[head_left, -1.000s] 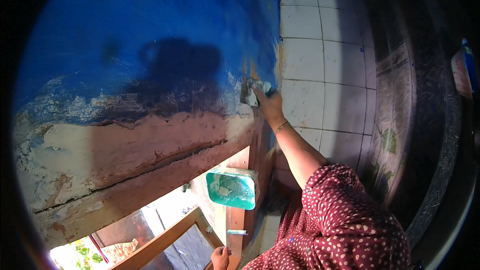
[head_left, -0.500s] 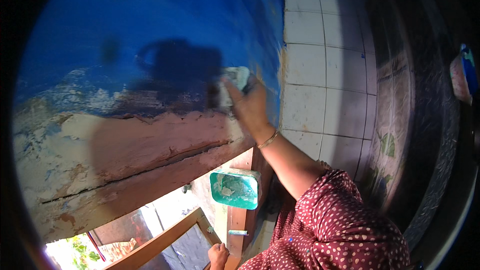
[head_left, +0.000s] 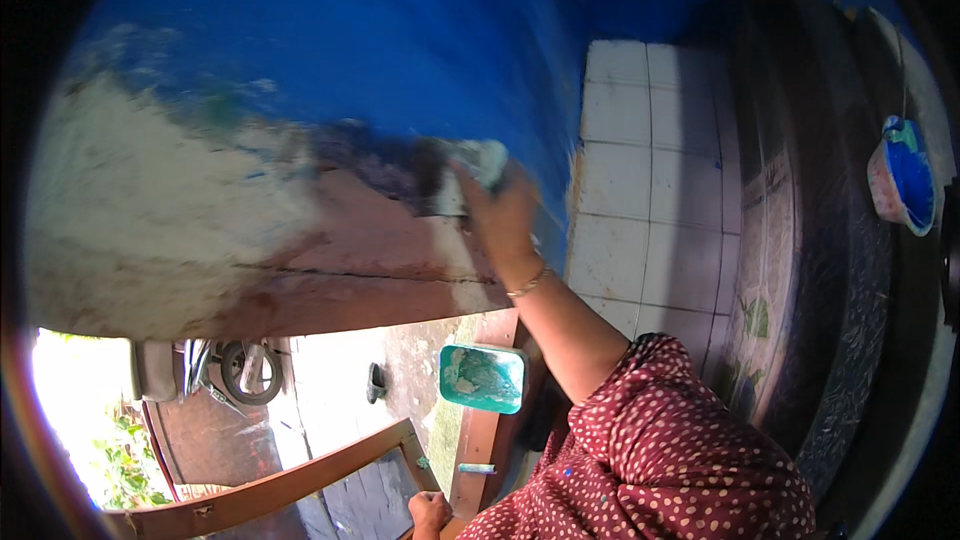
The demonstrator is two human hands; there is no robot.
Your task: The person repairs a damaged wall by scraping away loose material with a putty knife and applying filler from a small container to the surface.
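My right hand (head_left: 505,210), with a bracelet at the wrist, reaches up to the wall (head_left: 370,230). It is closed round a pale, flat, block-like tool (head_left: 478,162) pressed to the wall; blur hides its exact kind. Around it, blue paint (head_left: 330,30) meets a rough patch of pale and brownish filler (head_left: 210,190). Low in the view, my left hand (head_left: 430,510) is closed at the corner of a wooden frame (head_left: 410,440). Between the hands stands a green plastic tub (head_left: 482,378) smeared inside with whitish paste.
A small pale strip (head_left: 477,468) lies on the brown wooden ledge (head_left: 466,495) below the tub. White tiles (head_left: 615,180) run along the right. A bucket with blue inside (head_left: 905,180) hangs or stands at the far right. A wheeled vehicle (head_left: 250,372) shows in bright light outside.
The view has shifted, showing more of the filler patch and the outside. My right hand keeps the tool on the wall. My left hand stays at the wooden frame.
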